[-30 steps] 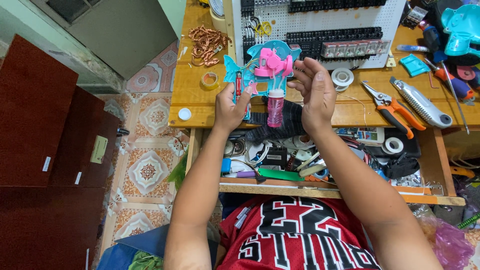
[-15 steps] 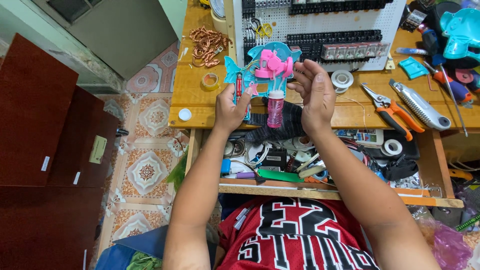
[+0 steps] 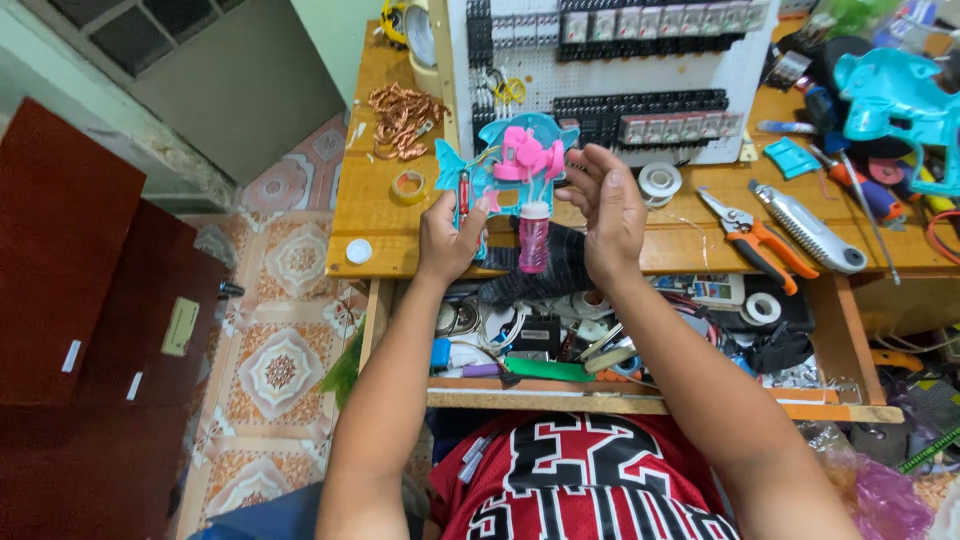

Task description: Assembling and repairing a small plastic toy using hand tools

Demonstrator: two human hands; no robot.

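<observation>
Head view: looking down on a cluttered wooden workbench (image 3: 690, 245).
Toy: opened teal plastic toy gun (image 3: 505, 170) with pink inner parts and a pink bottle (image 3: 533, 238) hanging below, held up over the bench at 12 o'clock from the chest.
Left hand (image 3: 447, 235): fingers wrapped round the toy's lower left edge, gripping it.
Right hand (image 3: 605, 205): fingers spread and loosely curled at 3 o'clock of the toy, fingertips at its right edge; firm contact cannot be told.
Handling: probably light, stiff, thin-shelled; loose wires and small pink parts likely fragile. Best held by the outer teal rim, away from the insides.
Second toy: matching teal shell (image 3: 895, 95) at 2 o'clock, well apart.
Labels: small white tags (image 3: 72, 355) on the dark red cabinet at 9 o'clock; pale green rectangular sticker (image 3: 181, 325) beside them.
Tape: white roll (image 3: 658, 182) near the right hand; yellowish roll (image 3: 407, 187) at 10 o'clock.
</observation>
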